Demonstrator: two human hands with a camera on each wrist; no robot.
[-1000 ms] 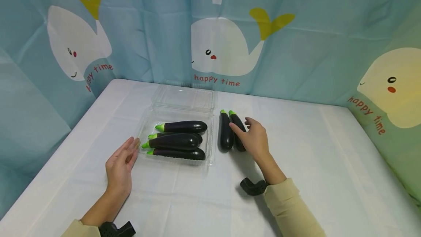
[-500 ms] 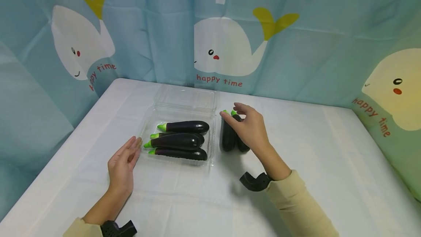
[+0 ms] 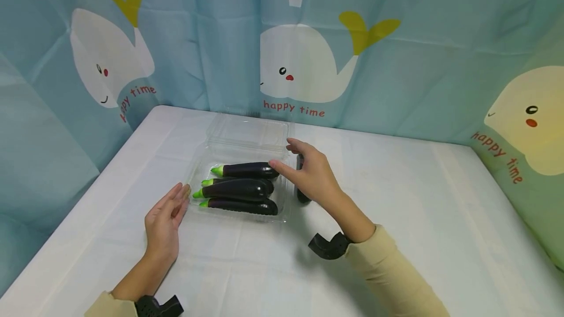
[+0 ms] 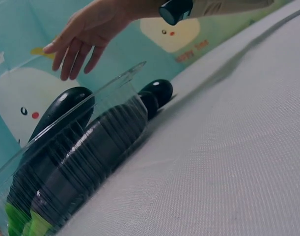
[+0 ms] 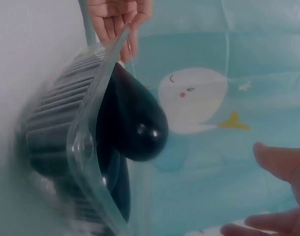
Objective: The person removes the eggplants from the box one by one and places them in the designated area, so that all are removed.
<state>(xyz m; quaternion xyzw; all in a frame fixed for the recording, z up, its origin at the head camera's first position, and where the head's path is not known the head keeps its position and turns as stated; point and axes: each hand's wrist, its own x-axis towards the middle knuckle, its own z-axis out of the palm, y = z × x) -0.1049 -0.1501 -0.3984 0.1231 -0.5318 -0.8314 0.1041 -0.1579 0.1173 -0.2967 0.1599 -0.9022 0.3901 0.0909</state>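
Note:
Several dark purple eggplants (image 3: pixel 235 189) with green stem ends lie in a clear plastic clamshell container (image 3: pixel 282 218), its lid folded back. One of them rests on top of the others. My left hand (image 3: pixel 163 221) is at the container's left edge, fingers straight and touching the rim. Over the container's right edge hovers my right hand (image 3: pixel 315 172), fingers spread and nothing in them; the left wrist view shows that hand (image 4: pixel 88 37) above the eggplants. Beside the container, an eggplant (image 3: pixel 302 195) on the table is mostly hidden by my right hand; the left wrist view shows eggplant ends (image 4: pixel 160 91) there.
A white cloth covers the table (image 3: pixel 418 209). Behind it hangs a blue curtain (image 3: pixel 220 38) with whale prints. The transparent lid (image 3: pixel 246 131) lies toward the curtain. Each wrist carries a black camera mount (image 3: pixel 329 246).
My right hand has moved from above the two loose eggplants, first away from me, then left to the container's right edge. My left hand stays at the container.

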